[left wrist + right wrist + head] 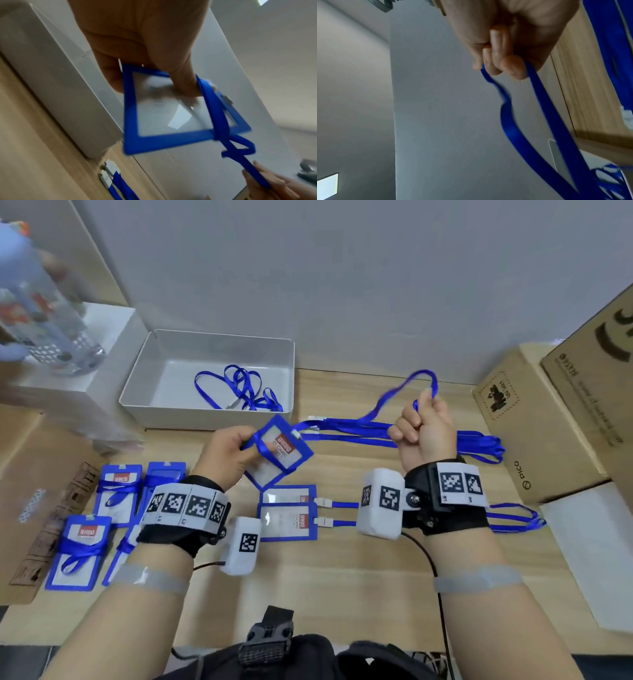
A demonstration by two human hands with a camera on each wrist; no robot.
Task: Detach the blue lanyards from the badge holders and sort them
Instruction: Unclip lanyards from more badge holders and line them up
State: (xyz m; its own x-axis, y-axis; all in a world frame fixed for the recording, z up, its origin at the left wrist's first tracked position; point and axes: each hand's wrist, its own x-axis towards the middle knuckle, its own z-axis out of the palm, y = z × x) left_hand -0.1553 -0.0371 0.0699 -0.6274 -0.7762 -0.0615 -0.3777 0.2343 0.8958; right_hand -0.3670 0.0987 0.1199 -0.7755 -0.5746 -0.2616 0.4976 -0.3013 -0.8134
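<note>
My left hand (233, 450) grips a blue-framed badge holder (282, 453) above the table; a turn of its blue lanyard (383, 402) crosses the holder's face (173, 115). My right hand (424, 426) is a raised fist pinching that lanyard's loop (539, 94) to the right. Two more holders (287, 515) with lanyards attached lie between my wrists. Several holders (116, 491) with lanyards wound round them lie at the left. Other lanyards (479, 443) stretch across the table behind my right hand.
A grey tray (161, 378) at the back holds loose blue lanyards (243, 388). Cardboard boxes (555, 419) stand at the right, a white box (113, 337) and a clear bottle (44, 313) at the left. White paper (592, 549) lies near the right edge.
</note>
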